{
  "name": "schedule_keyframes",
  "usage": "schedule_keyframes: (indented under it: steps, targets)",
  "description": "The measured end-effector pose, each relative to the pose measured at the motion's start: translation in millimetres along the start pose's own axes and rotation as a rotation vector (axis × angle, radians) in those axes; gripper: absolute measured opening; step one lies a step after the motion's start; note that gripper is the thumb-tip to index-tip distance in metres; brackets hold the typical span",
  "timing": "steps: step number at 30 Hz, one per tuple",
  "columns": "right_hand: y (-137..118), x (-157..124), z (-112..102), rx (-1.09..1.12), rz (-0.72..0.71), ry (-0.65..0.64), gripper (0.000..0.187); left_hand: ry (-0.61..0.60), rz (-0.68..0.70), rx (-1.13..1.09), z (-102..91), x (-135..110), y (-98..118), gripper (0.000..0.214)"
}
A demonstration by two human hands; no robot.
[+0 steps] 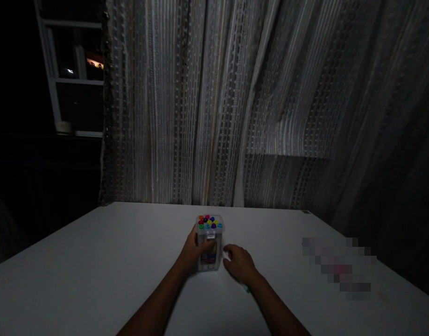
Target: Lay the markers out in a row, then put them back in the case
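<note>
A clear plastic case (217, 254) stands upright on the white table, its lid over several markers with bright caps or ends in orange, pink, green, yellow, blue and purple. My left hand (193, 249) is closed around the case's left side, the thumb lying across its front below the latch. Just right of the case, my right hand (239, 262) rests low at the table with curled fingers. A white marker with a green end (246, 288) passes beneath that hand; its green end shows by the wrist and most of its length is hidden.
The white table (130, 261) spreads out on both sides. A pixelated patch (336, 268) with some pink lies on its right part. Patterned curtains (214, 102) hang behind the far edge. A dark window (74, 79) is at the upper left.
</note>
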State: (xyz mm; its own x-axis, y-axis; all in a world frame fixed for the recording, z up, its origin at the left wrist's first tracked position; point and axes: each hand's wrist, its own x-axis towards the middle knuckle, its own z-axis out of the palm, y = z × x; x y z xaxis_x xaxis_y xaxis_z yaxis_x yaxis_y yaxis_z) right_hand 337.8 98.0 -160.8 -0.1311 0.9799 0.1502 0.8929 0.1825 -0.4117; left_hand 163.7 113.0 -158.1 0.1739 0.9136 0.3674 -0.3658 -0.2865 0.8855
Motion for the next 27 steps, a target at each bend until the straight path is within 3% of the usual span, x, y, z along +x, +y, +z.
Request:
schedule_keyframes:
  steps: [17, 27]
  targets:
    - [6.2, 2.6, 2.5, 0.002, -0.007, -0.008, 0.038, 0.014, -0.047, -0.034, -0.8, 1.0, -9.1, 0.060]
    - [6.0, 0.6, -0.1, 0.002, -0.033, -0.007, 0.035, 0.016, -0.054, -0.024, 3.8, 0.9, -3.2, 0.060]
